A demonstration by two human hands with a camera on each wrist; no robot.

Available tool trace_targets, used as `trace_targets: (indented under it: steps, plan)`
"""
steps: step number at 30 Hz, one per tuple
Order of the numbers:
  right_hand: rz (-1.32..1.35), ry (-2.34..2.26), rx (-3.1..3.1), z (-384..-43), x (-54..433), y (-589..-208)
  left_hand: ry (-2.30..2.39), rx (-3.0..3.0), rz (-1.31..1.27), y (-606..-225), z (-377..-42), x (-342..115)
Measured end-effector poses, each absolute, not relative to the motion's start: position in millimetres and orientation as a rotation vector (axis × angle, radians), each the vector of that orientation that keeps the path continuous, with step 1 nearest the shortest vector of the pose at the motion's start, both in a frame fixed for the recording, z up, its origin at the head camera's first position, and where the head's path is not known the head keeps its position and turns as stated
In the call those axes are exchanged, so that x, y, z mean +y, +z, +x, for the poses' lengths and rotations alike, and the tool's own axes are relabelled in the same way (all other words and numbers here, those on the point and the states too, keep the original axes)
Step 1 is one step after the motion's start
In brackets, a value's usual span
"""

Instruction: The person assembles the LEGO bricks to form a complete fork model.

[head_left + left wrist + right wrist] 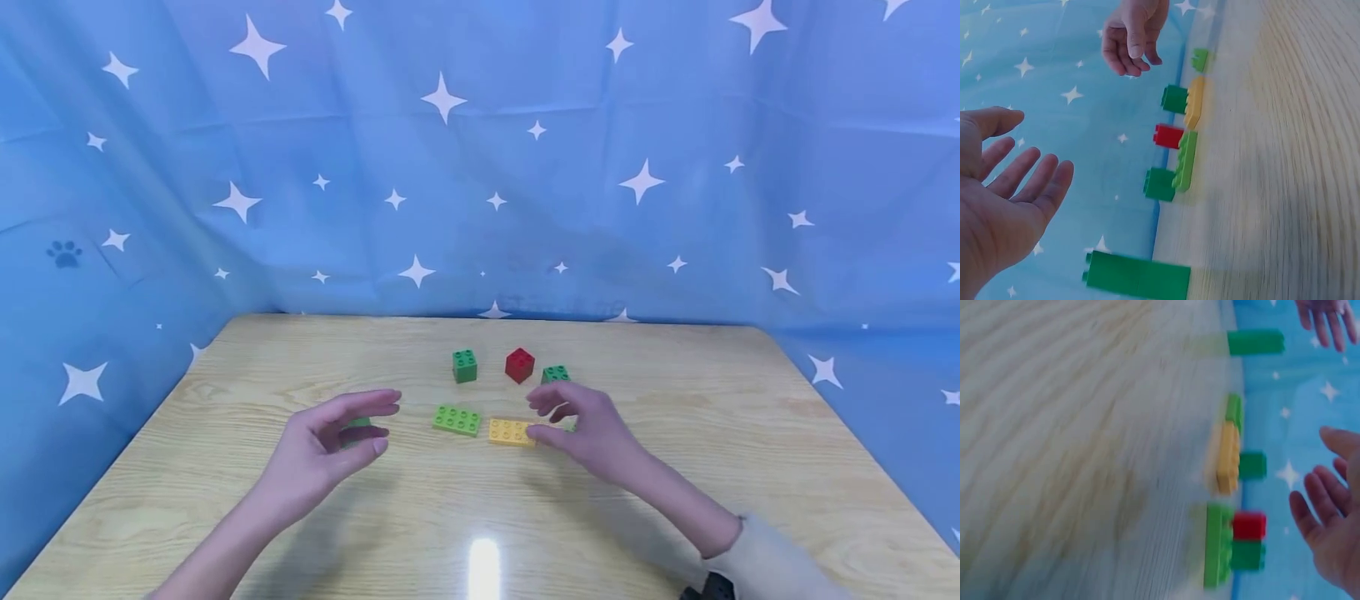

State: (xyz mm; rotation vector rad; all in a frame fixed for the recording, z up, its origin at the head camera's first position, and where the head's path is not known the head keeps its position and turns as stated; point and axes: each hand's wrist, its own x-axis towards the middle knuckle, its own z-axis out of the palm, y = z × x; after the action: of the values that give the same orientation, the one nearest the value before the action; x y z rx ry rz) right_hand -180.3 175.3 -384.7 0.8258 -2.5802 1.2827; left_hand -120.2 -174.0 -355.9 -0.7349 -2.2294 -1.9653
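My left hand hovers above the left of the table, fingers loosely bent and apart from the thumb, holding nothing. Partly hidden behind it stands a tall green block. My right hand hangs over the right of the bricks, also holding nothing. Its thumb overlaps the end of a flat yellow brick in the head view, but the left wrist view shows this hand apart from the bricks. A flat light green brick lies between the hands. Another light green brick is mostly hidden by my right hand.
Farther back stand a green block, a red block turned cornerwise, and a second green block partly behind my right fingers. A blue star-patterned curtain hangs behind the wooden table and along its sides.
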Motion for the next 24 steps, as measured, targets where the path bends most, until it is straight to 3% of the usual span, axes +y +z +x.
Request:
trace_targets:
  steps: [10, 24]
  plan:
    - [0.638, 1.230, -2.729, -181.5, 225.8, -389.2, -1.993, -2.413, -0.608, -369.3, -145.3, -152.1]
    - [0.600, 1.184, -2.849, -183.3, 241.0, -397.9, -1.877, -2.628, -0.621, -396.5, -169.8, -131.3]
